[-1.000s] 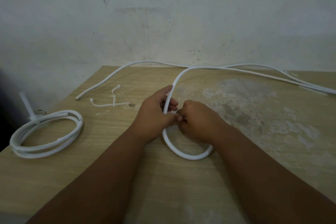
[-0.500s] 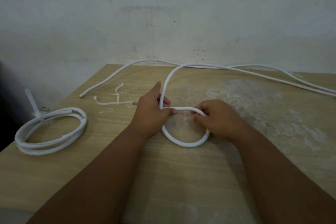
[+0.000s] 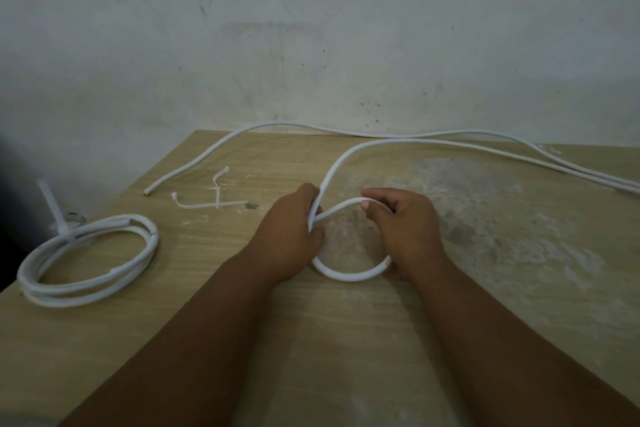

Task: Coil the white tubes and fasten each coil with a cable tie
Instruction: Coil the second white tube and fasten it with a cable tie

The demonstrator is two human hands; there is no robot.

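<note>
Both hands' fingers [image 3: 375, 200] are closed on the white tube [image 3: 349, 277]: the left hand [image 3: 289, 239] pinches the loop's crossing, the right hand [image 3: 408, 229] holds its top, with the loop between them. It looks light, springy, probably slippery; grip the crossing firmly.

Wood-grain table [image 3: 104, 350] w/ pale worn patch [image 3: 485, 204] right of grip; scuffed whitish wall [image 3: 311, 28] behind (dim light).

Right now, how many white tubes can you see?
3: a tied coil at the left; a looped tube between left hand and right hand; a loose tube along the back of the table. Their right ends are hidden.
</note>
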